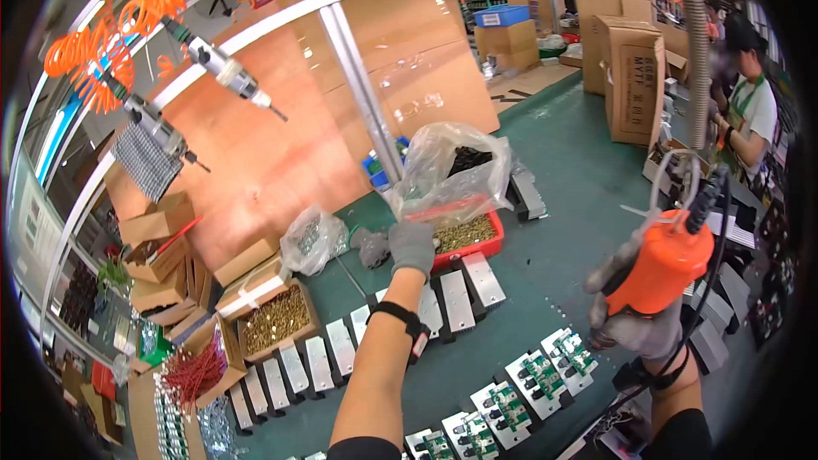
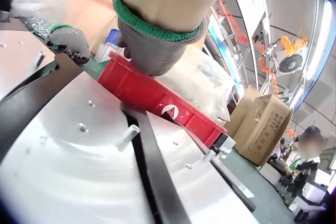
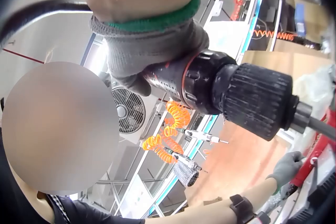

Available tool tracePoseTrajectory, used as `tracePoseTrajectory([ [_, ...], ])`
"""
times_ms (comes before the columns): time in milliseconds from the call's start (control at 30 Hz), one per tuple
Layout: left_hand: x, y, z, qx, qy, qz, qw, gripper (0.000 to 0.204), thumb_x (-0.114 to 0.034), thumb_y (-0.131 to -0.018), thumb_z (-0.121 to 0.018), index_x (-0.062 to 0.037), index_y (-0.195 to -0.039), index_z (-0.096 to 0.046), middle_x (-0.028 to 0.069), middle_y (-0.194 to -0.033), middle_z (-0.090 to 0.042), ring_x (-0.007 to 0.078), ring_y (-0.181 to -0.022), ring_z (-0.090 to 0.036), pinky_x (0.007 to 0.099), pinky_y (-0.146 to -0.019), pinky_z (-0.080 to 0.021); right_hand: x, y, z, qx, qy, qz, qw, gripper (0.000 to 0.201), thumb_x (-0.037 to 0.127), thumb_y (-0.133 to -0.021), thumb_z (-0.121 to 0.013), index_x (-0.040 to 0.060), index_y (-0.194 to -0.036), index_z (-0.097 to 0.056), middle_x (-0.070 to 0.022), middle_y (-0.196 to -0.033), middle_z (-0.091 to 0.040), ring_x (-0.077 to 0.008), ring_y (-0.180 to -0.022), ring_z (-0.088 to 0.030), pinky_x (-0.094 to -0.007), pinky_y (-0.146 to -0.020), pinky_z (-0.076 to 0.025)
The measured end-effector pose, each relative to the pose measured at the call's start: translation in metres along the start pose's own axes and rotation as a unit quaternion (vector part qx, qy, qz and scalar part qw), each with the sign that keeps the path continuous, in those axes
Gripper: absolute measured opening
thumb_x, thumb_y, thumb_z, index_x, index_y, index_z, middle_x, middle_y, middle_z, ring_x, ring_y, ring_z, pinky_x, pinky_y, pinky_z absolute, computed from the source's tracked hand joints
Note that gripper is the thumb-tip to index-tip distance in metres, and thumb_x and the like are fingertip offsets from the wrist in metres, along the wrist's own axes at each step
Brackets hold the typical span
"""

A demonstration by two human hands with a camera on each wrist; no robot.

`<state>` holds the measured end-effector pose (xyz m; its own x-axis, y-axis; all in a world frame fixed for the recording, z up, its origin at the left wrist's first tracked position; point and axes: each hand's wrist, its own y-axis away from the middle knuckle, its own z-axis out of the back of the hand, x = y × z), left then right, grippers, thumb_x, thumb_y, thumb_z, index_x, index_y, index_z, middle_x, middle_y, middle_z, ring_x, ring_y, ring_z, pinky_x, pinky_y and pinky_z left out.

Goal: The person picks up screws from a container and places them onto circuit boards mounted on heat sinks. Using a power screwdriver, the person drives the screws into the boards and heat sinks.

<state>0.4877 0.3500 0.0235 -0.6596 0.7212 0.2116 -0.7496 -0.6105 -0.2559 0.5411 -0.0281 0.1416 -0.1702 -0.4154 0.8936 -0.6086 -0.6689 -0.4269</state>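
My left hand (image 1: 412, 247), in a grey glove, is at the left edge of a red bin (image 1: 492, 244) of small brass-coloured screws (image 1: 463, 235); its fingertips are hidden in the left wrist view, behind the bin wall (image 2: 157, 98). My gloved right hand (image 1: 652, 328) grips an orange power screwdriver (image 1: 660, 264), held above the right side of the bench. The right wrist view shows the tool's black chuck (image 3: 257, 98) and the glove (image 3: 157, 50) round its body. Below the bin stands a row of silver metal plates (image 1: 457, 300) with black sides.
Plates with green circuit boards (image 1: 538, 379) line the front of the green bench. Screws fill a cardboard box (image 1: 277, 321), beside red wires (image 1: 194, 372). A clear bag (image 1: 452, 170) leans behind the bin. Two screwdrivers (image 1: 226, 72) hang upper left. A person (image 1: 750, 102) is at far right.
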Motion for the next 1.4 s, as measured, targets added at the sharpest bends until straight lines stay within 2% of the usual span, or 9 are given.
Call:
tracePoseTrajectory([
  [333, 0.004, 0.004, 0.013, 0.115, 0.062, 0.036, 0.991, 0.023, -0.04, -0.082, -0.065, -0.0259, -0.098, -0.073, 0.002, -0.104, -0.069, 0.0243, -0.102, -0.063, 0.0399, -0.085, -0.05, 0.048, 0.003, -0.002, 0.02, -0.003, -0.039, 0.999, 0.06, -0.008, -0.059, -0.057, 0.0071, -0.114, -0.039, -0.0175, -0.09, -0.061, -0.0192, -0.063, -0.064, -0.0311, -0.055, -0.054],
  [433, 0.004, 0.006, -0.008, 0.002, 0.036, 0.049, 0.998, 0.018, -0.034, -0.082, -0.064, -0.0248, -0.094, -0.073, 0.0048, -0.099, -0.07, 0.0251, -0.095, -0.066, 0.04, -0.081, -0.051, 0.037, 0.005, 0.003, 0.004, 0.026, 0.032, 0.999, 0.06, -0.003, -0.058, -0.061, 0.0063, -0.114, -0.041, -0.0178, -0.089, -0.06, -0.0192, -0.063, -0.064, -0.031, -0.056, -0.054],
  [533, 0.004, 0.001, -0.01, 0.013, 0.039, 0.08, 0.996, 0.016, -0.029, -0.082, -0.063, -0.021, -0.092, -0.072, 0.0078, -0.093, -0.071, 0.0254, -0.087, -0.068, 0.0405, -0.079, -0.052, 0.056, 0.004, -0.001, 0.004, 0.023, -0.043, 0.999, 0.062, 0.002, -0.057, -0.064, 0.0049, -0.114, -0.042, -0.0176, -0.09, -0.06, -0.0196, -0.064, -0.064, -0.031, -0.056, -0.054],
  [633, 0.005, 0.005, -0.005, 0.013, 0.073, 0.102, 0.992, 0.021, -0.031, -0.084, -0.061, -0.014, -0.092, -0.07, 0.0106, -0.09, -0.07, 0.0271, -0.085, -0.068, 0.0405, -0.076, -0.053, 0.051, 0.0, -0.005, 0.003, -0.017, 0.015, 1.0, 0.057, -0.004, -0.065, -0.063, 0.0012, -0.119, -0.047, -0.0065, -0.086, -0.062, -0.0101, -0.056, -0.058, -0.0228, -0.048, -0.045],
  [700, 0.009, 0.014, 0.002, -0.03, 0.153, 0.096, 0.983, 0.02, -0.028, -0.083, -0.063, -0.0111, -0.093, -0.068, 0.0103, -0.087, -0.07, 0.0255, -0.082, -0.068, 0.0383, -0.074, -0.053, 0.052, -0.001, -0.001, 0.011, 0.001, 0.007, 1.0, 0.056, -0.004, -0.065, -0.063, 0.0018, -0.118, -0.048, -0.008, -0.089, -0.062, -0.0104, -0.059, -0.059, -0.0236, -0.05, -0.046],
  [800, 0.003, 0.041, 0.019, -0.035, 0.356, 0.063, 0.932, 0.015, -0.019, -0.082, -0.065, -0.0073, -0.093, -0.065, 0.0081, -0.084, -0.068, 0.0199, -0.08, -0.066, 0.0332, -0.073, -0.052, 0.051, -0.002, 0.0, -0.012, -0.018, 0.033, 0.999, 0.056, -0.005, -0.064, -0.062, 0.002, -0.118, -0.048, -0.0098, -0.092, -0.062, -0.0118, -0.064, -0.061, -0.0255, -0.054, -0.049],
  [933, -0.031, 0.109, 0.072, 0.058, 0.601, -0.011, 0.797, 0.018, -0.004, -0.08, -0.067, -0.0037, -0.098, -0.062, 0.003, -0.087, -0.063, 0.0108, -0.081, -0.059, 0.0264, -0.076, -0.049, 0.056, -0.005, -0.006, -0.078, -0.056, 0.064, 0.993, 0.068, 0.004, -0.057, -0.061, 0.0058, -0.122, -0.043, -0.0149, -0.095, -0.06, -0.0187, -0.062, -0.062, -0.0306, -0.055, -0.055],
  [1067, -0.077, 0.184, 0.124, 0.137, 0.667, -0.041, 0.731, 0.045, -0.002, -0.084, -0.064, -0.0019, -0.127, -0.051, 0.0038, -0.096, -0.062, 0.0091, -0.086, -0.058, 0.0245, -0.079, -0.049, 0.062, 0.0, -0.003, -0.049, -0.122, 0.128, 0.983, 0.067, 0.01, -0.062, -0.064, 0.0049, -0.125, -0.042, -0.0173, -0.102, -0.06, -0.0202, -0.064, -0.064, -0.0318, -0.056, -0.056],
  [1400, -0.12, 0.252, 0.164, 0.141, 0.646, -0.027, 0.75, 0.061, -0.007, -0.081, -0.067, -0.0043, -0.137, -0.042, 0.0131, -0.101, -0.067, 0.0163, -0.091, -0.063, 0.0302, -0.081, -0.049, 0.049, 0.01, 0.006, 0.102, -0.25, 0.192, 0.944, 0.07, 0.008, -0.074, -0.064, 0.0003, -0.135, -0.033, -0.024, -0.113, -0.057, -0.0273, -0.074, -0.068, -0.0391, -0.062, -0.056],
])
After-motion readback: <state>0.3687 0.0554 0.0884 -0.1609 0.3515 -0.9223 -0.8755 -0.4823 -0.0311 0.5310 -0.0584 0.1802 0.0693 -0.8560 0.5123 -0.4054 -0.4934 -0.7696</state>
